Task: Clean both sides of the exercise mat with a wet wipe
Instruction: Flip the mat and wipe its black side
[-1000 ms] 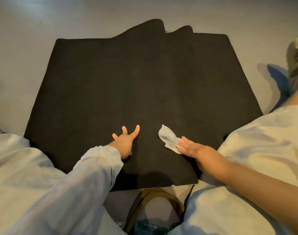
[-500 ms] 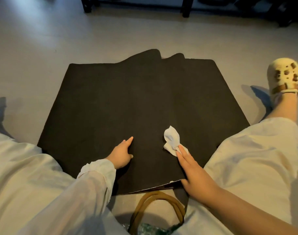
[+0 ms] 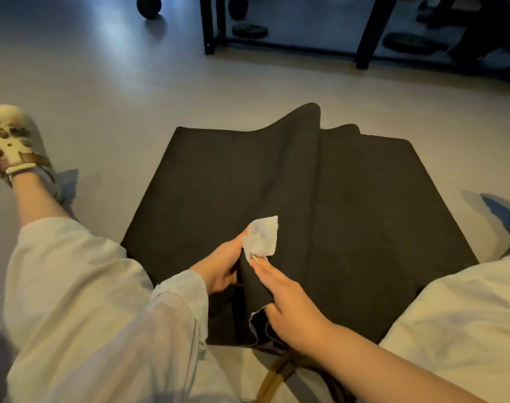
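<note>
- Head view, far left: a cream clog (image 3: pixel 11 141) with brown charms and a strap sits on the pale floor (image 3: pixel 108 91), the bare shin leading down to a leg in loose white trousers (image 3: pixel 73 274).
- The left hand (image 3: pixel 223 264), out of a sheer white sleeve (image 3: pixel 178 303), has its fingers curled around a raised fold of the black exercise mat (image 3: pixel 378 228), gripping it from the left.
- The white wet wipe (image 3: pixel 262 237) lies crumpled on the crest of that fold, just above both hands.
- The right hand (image 3: pixel 288 298) pinches the lifted near edge of the mat, fingers on top, fingertips touching the wipe.
- The mat lies on the floor between the legs, rippled along its middle and far edge.
- Below, a tan bag handle (image 3: pixel 272 379) shows.
- Upper right: a black rack (image 3: pixel 367 33) with weight plates (image 3: pixel 413 43).
</note>
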The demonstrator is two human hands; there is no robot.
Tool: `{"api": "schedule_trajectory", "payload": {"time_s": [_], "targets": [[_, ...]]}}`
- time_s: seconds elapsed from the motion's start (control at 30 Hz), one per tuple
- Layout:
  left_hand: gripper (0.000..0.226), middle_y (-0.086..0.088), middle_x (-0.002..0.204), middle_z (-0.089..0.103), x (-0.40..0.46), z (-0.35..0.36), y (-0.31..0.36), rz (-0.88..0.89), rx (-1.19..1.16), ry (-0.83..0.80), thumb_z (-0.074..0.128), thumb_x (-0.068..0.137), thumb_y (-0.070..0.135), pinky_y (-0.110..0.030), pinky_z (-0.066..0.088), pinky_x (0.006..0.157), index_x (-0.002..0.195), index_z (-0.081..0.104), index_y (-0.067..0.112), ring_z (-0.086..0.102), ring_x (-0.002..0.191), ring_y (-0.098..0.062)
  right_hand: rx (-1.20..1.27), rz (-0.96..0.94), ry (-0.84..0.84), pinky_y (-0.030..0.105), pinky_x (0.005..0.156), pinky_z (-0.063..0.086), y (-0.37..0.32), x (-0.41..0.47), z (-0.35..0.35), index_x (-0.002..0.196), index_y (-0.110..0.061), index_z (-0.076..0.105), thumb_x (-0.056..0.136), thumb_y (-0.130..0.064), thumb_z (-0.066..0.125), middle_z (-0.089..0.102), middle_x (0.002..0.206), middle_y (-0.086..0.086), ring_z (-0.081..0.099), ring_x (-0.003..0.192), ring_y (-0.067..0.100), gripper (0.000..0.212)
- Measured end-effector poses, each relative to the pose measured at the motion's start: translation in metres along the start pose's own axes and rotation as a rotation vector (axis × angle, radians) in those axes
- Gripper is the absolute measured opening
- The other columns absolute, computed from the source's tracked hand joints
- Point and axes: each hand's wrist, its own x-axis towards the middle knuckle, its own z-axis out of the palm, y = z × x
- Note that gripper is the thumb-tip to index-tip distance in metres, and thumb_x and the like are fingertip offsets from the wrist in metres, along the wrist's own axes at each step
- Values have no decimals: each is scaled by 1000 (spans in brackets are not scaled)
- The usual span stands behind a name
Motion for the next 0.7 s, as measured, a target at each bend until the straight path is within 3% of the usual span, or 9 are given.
{"api": "schedule_trajectory", "payload": {"time_s": [0.1,0.17,0.23,0.33,0.43,0.53,0.63,0.7], "targets": [[21,-9,77,63,-6,-21,10,15,-14,89,55,93,25,-28,49,62,82,64,9,60,70,-20,-70,-90,-87,7,106,5,-13,12,6,151,-26,13,94,-18,54,15,155,-14,12,143,4,72],[18,-8,76,61,-6,-37,12,31,60,218,56,92,17,-27,46,61,78,62,8,57,70,-19,-135,-137,-169,6,104,5,-19,18,9,151,-25,15,89,-43,60,17,155,-14,12,143,3,79],[19,-5,75,59,-8,-53,14,84,108,291,53,94,15,-26,43,60,79,60,7,54,69,-16,-168,-173,-176,3,103,3,-25,25,9,151,-26,19,86,-55,55,17,155,-15,10,140,-4,80],[6,-5,90,65,-11,-78,16,161,168,320,60,90,9,-25,49,67,92,64,12,58,77,-13,-246,-239,-66,-5,97,-2,-32,42,3,148,-26,28,94,-44,50,23,153,-17,15,138,-7,61],[32,-1,103,60,-11,-104,17,175,166,438,68,85,11,-21,47,75,113,57,23,59,92,-13,-334,-251,42,-5,95,-1,-35,69,-6,146,-23,33,97,-31,48,27,151,-14,22,140,3,52],[56,-9,134,49,-4,-136,16,152,175,577,69,83,9,-33,37,103,134,48,20,45,127,-23,-377,-235,75,-4,97,4,-35,101,-13,145,-20,36,97,-25,50,30,151,-12,25,139,4,50],[57,-11,130,53,2,-165,2,111,128,645,72,81,10,-36,37,106,132,50,19,50,121,-26,-397,-195,77,15,104,27,-39,138,-13,144,-18,38,96,-24,51,30,151,-10,33,137,10,50],[57,-9,127,54,3,-178,-11,62,77,674,71,82,10,-35,39,103,133,48,18,51,118,-26,-422,-178,73,17,107,24,-44,169,-9,145,-15,36,96,-23,51,28,153,-7,32,138,12,51]]}}
